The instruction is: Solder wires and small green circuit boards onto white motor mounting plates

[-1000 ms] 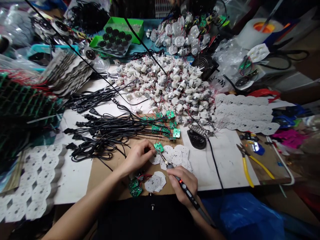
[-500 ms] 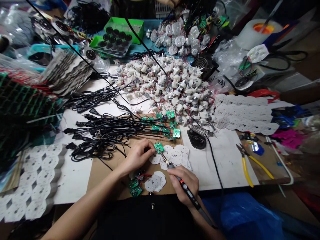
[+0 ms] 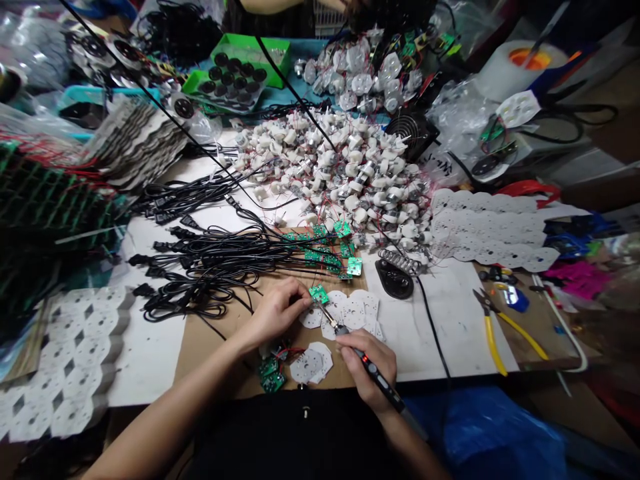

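Note:
My right hand (image 3: 369, 367) grips a soldering iron (image 3: 383, 385) with a small red display, like a pen. Its tip points up and left to the lower edge of a small green circuit board (image 3: 318, 294), touching or nearly so. At that board's left edge, the fingers of my left hand (image 3: 283, 307) are pinched together; what they hold is hidden. Beneath the board lie white lamp discs (image 3: 353, 312), spread over brown cardboard (image 3: 210, 340). Closer to me are two more white discs (image 3: 310, 364) and several green boards (image 3: 271, 375) with red wires.
Black power cords (image 3: 215, 257) with boards attached lie beyond my left hand. A heap of white parts (image 3: 330, 163) covers the table's middle. On the right are an iron stand (image 3: 394, 277), yellow-handled cutters (image 3: 493, 333) and white panels (image 3: 493, 230). Another person's arm (image 3: 270, 5) shows at the top.
Hardly anything differs. The soldering iron and my right hand have shifted very slightly; my left hand stays at the board. A person's arm has come into view at the top.

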A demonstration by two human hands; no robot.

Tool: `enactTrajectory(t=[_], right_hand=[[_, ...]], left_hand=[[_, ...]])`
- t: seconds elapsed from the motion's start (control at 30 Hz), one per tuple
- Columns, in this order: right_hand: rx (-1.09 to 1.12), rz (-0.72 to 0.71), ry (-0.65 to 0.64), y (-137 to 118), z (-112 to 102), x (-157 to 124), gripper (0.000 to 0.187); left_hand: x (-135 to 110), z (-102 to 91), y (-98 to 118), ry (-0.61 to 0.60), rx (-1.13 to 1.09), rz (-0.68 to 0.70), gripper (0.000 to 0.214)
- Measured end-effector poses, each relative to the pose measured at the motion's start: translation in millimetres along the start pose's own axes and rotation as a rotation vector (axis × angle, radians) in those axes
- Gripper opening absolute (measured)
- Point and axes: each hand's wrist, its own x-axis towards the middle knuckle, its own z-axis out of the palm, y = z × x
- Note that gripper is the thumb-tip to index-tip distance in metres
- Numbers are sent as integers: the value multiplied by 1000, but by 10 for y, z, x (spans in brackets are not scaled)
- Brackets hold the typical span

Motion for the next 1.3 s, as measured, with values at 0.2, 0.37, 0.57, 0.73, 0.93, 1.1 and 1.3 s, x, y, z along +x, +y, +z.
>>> enactTrajectory(t=[0.2, 0.37, 0.57, 0.73, 0.93, 1.1, 1.3], right_hand=[[6, 13, 19, -15, -8, 14, 23], [9, 20, 15, -3, -1, -2, 21], [10, 23, 42, -61, -30, 4, 21], [-5, -3, 21, -100, -46, 35, 23], [-47, -6, 20, -88, -24, 44, 22], [60, 111, 74, -24, -24, -45, 18], [558, 392, 373, 88, -51, -7, 17]], left_hand=[[-4, 7, -6, 1, 0, 1, 20], [-1, 6, -2, 7, 16, 0, 18], [1, 4, 9, 8, 22, -11, 18], [-3, 17, 2, 20, 23, -15, 17], [-3, 13, 17, 17, 27, -15, 17], [-2, 12, 36, 23, 16, -23, 19], [1, 17, 10, 20, 30, -26, 18]])
